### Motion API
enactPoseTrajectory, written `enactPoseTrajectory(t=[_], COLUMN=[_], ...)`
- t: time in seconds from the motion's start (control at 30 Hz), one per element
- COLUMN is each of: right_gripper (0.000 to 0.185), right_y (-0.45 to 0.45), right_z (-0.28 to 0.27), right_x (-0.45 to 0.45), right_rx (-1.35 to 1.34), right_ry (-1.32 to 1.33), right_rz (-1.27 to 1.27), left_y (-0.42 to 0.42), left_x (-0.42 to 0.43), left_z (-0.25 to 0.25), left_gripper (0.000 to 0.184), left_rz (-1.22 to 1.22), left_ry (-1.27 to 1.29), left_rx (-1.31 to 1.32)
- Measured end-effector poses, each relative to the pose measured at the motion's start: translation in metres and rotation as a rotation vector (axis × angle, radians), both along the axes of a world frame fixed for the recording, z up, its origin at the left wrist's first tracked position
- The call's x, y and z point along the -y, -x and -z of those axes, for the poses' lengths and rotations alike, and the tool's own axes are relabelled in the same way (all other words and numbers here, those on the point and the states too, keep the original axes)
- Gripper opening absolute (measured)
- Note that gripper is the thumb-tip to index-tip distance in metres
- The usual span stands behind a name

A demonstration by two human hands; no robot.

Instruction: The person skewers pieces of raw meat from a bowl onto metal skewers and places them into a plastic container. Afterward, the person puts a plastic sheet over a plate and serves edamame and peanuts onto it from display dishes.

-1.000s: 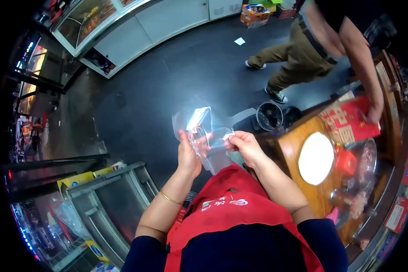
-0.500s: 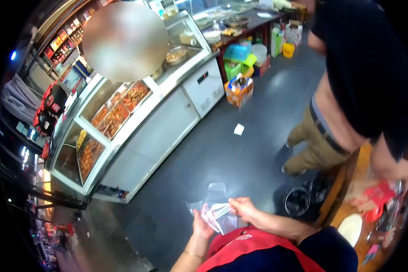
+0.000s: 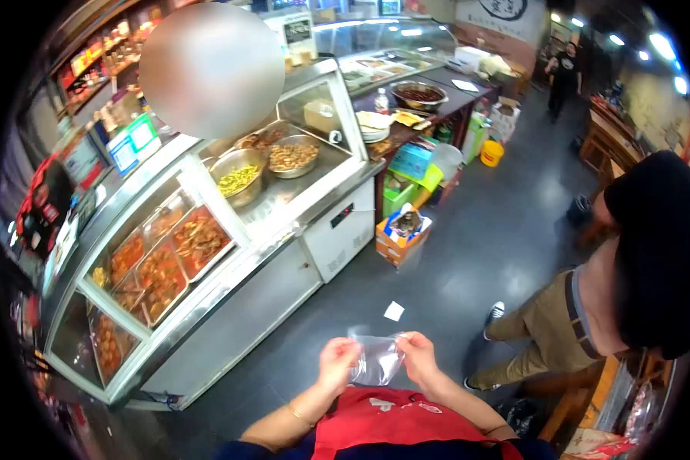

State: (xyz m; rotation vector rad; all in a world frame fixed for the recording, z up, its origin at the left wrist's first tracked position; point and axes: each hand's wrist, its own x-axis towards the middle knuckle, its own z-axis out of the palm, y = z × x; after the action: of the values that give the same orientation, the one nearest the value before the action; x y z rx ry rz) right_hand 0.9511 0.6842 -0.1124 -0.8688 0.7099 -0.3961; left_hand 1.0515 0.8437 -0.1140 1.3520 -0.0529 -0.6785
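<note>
A clear plastic bag [image 3: 377, 362] is stretched between my two hands, just above the red apron [image 3: 376, 422]. My left hand [image 3: 339, 364] pinches its left edge, with a bracelet on that wrist. On the other side, the fingers of my right hand [image 3: 416, 356] are closed on the bag's upper right corner. The bag looks flat, with nothing visible inside it.
A glass display case [image 3: 230, 268] with trays of cooked food runs along the left. To the right stands a person [image 3: 583, 307] beside a wooden table. An orange box [image 3: 403, 239] and white paper [image 3: 393, 310] lie on the floor. Another person [image 3: 564, 77] is farther back.
The view has swung up and left towards the display case. My hands have moved nearer the same height, holding the bag spread between them. The nearby person's arm has left the red packaging.
</note>
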Motion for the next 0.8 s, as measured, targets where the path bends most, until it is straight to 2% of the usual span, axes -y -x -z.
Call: enactPoseTrajectory(t=[0.03,0.1,0.13,0.17,0.23,0.27,0.3,0.37,0.43,0.5,0.53,0.57,0.6,0.63,0.7,0.73,0.77,0.8], right_gripper=[0.005,0.004,0.005,0.005,0.009,0.009,0.011,0.011,0.014,0.013,0.013,0.013,0.013,0.012,0.011,0.012,0.012,0.012], right_y=[-0.012,-0.040,-0.046,-0.058,-0.078,-0.086,-0.102,-0.120,-0.137,-0.174,-0.201,-0.229,-0.259,-0.293,-0.365,-0.397,-0.431,-0.471], right_z=[-0.008,-0.018,-0.028,-0.033,-0.035,-0.049,-0.046,-0.091,-0.086,-0.095,-0.095,-0.099,-0.100,-0.101,-0.107,-0.106,-0.102,-0.091], right_x=[0.010,0.042,0.064,0.086,0.134,0.162,0.195,0.261,0.338,0.408,0.432,0.456,0.477,0.487,0.482,0.480,0.490,0.505], right_rx=[-0.020,-0.064,-0.154,-0.160,0.013,0.053,0.069,0.389,0.727,0.759,0.734,0.489,0.253,0.177,0.106,0.104,0.140,0.183], right_ry=[0.000,0.140,0.216,0.222,0.151,0.009,-0.023,-0.475,-0.618,-0.633,-0.653,-0.401,-0.138,-0.006,0.204,0.271,0.294,0.328], right_rz=[0.021,0.104,0.067,0.083,0.102,-0.009,-0.044,0.054,-0.101,-0.061,-0.066,-0.027,0.004,-0.209,-0.650,-0.883,-0.968,-1.051], left_y=[-0.010,-0.032,-0.045,-0.062,-0.092,-0.111,-0.139,-0.183,-0.234,-0.282,-0.311,-0.341,-0.351,-0.361,-0.394,-0.410,-0.429,-0.439], left_x=[0.038,0.104,0.134,0.160,0.213,0.233,0.258,0.286,0.297,0.306,0.312,0.309,0.328,0.348,0.395,0.423,0.439,0.450], left_z=[-0.023,-0.040,-0.029,-0.033,-0.035,-0.030,-0.030,-0.058,-0.075,-0.070,-0.059,-0.040,-0.040,-0.039,-0.069,-0.070,-0.054,-0.028], left_gripper=[0.021,0.018,0.012,0.012,0.011,0.013,0.013,0.015,0.017,0.016,0.018,0.034,0.048,0.063,0.082,0.068,0.047,0.038], left_rz=[0.195,0.374,0.451,0.468,0.459,0.484,0.475,0.263,0.370,0.241,0.277,0.282,0.177,0.071,0.240,0.447,0.599,0.590], left_ry=[0.033,0.191,0.197,0.203,0.173,0.104,0.100,0.566,0.876,0.806,0.814,0.324,0.063,-0.212,-0.330,-0.281,-0.318,-0.315], left_rx=[-0.155,-0.309,-0.264,-0.268,-0.244,-0.247,-0.247,-0.786,-0.857,-0.602,-0.442,-0.193,0.183,0.552,1.088,1.072,1.178,0.969])
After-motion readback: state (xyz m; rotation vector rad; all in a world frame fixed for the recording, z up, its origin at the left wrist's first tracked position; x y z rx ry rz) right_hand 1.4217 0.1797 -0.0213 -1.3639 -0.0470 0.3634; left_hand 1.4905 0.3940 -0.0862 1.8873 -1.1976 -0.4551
